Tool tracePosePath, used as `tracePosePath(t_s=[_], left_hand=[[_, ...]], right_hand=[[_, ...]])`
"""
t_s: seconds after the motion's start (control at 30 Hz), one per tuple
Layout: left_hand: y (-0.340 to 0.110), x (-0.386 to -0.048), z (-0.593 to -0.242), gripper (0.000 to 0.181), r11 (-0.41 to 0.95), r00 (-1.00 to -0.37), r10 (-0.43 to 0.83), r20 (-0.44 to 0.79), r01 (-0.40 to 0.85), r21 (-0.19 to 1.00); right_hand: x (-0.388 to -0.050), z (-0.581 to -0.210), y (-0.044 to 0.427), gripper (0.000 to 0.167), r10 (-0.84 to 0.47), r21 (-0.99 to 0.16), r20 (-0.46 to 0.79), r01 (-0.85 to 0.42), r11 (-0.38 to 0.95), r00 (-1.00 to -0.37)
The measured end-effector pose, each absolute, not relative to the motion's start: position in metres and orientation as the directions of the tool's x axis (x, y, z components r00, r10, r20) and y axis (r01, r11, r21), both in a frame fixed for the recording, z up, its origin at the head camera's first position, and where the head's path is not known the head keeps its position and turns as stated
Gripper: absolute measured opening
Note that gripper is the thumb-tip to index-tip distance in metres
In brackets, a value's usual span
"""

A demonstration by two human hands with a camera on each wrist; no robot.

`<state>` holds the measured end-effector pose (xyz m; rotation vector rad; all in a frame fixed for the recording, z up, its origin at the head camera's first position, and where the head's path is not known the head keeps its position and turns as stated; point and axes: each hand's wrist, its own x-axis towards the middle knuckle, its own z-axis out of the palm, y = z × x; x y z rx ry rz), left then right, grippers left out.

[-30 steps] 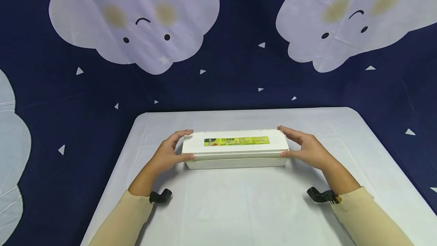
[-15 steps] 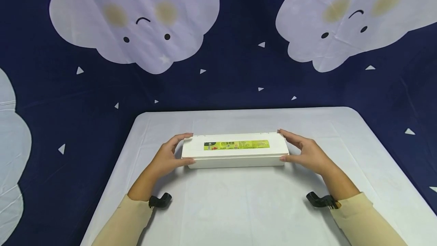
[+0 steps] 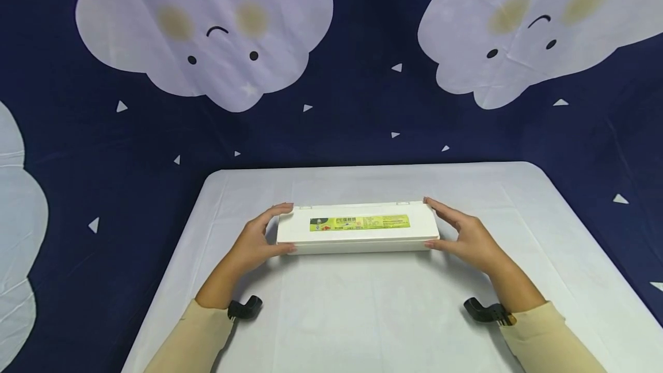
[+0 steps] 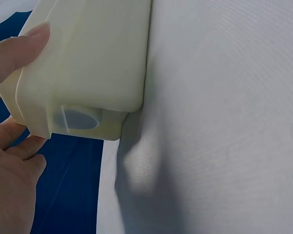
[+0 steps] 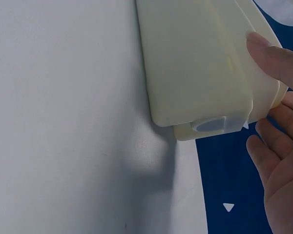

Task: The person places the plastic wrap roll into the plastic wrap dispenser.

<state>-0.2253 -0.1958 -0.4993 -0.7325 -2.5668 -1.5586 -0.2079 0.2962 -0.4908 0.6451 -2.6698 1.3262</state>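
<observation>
A long white cling film box (image 3: 357,235), with a yellow-green label on its lid, lies crosswise on the white table. At its left end my left hand (image 3: 259,238) grips the lid edges, thumb on the front side and fingers at the back corner. My right hand (image 3: 466,238) holds the right end in the same way. In the left wrist view, the left thumb (image 4: 27,48) presses the box's side near the lid, above a round opening in its end. From the right wrist, the right thumb (image 5: 273,58) touches the opposite end. The box's inside is hidden.
The white table (image 3: 357,315) has rounded far corners. Behind it hangs a dark blue cloth (image 3: 362,131) printed with clouds and small white triangles. A black wrist mount (image 3: 246,308) sits at the left sleeve, and another black mount (image 3: 484,311) at the right.
Both hands have moved slightly down with the box's lid, which now sits lower over the base. The bottom edge of the box has stayed nearly in place.
</observation>
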Motion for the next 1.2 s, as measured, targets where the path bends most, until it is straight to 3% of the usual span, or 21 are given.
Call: tracePosePath(t_s=[0.47, 0.77, 1.2], left_hand=[[-0.193, -0.228, -0.495, 0.088, 0.387, -0.89, 0.366, 0.271, 0.41, 0.826], [-0.191, -0.229, -0.495, 0.091, 0.401, -0.9, 0.359, 0.248, 0.388, 0.83], [-0.192, -0.227, -0.502, 0.096, 0.456, -0.914, 0.352, 0.202, 0.356, 0.815]], right_hand=[[-0.207, -0.489, 0.301, 0.091, -0.35, -0.797, 0.265, -0.408, 0.445, -0.898], [-0.214, -0.493, 0.304, 0.092, -0.347, -0.819, 0.213, -0.36, 0.446, -0.913], [-0.214, -0.502, 0.302, 0.092, -0.35, -0.77, 0.249, -0.404, 0.494, -0.903]])
